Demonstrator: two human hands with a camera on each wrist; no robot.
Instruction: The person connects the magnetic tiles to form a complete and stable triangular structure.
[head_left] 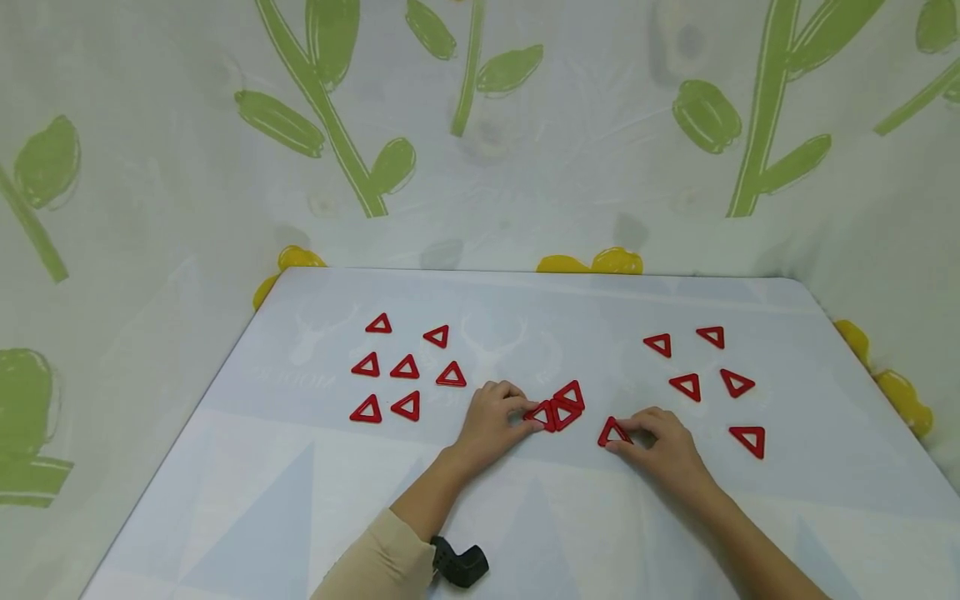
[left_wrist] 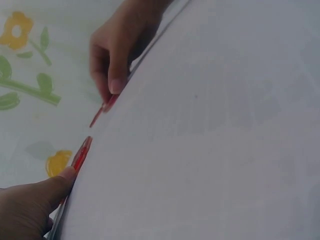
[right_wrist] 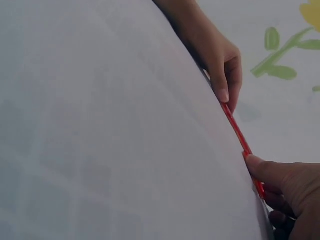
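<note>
At the middle of the table, several red open-centred triangle tiles lie together in a small cluster. My left hand [head_left: 491,423] pinches the leftmost triangle tile [head_left: 551,418] of that cluster between thumb and index finger. Two more triangle tiles adjoin it on the right, an upper one [head_left: 578,392] and a lower one [head_left: 558,420]. A short way to the right, my right hand [head_left: 666,454] pinches a separate triangle tile [head_left: 604,432] by thumb and fingers. In the right wrist view the red tiles [right_wrist: 235,125] appear edge-on between both hands.
Several loose red triangles [head_left: 377,373] lie spread on the left of the white table [head_left: 247,492]. Several more [head_left: 697,388] are scattered on the right. A black strap-like piece [head_left: 461,567] is by the left sleeve [head_left: 378,567]. A leaf-patterned wall covering [head_left: 562,167] stands behind.
</note>
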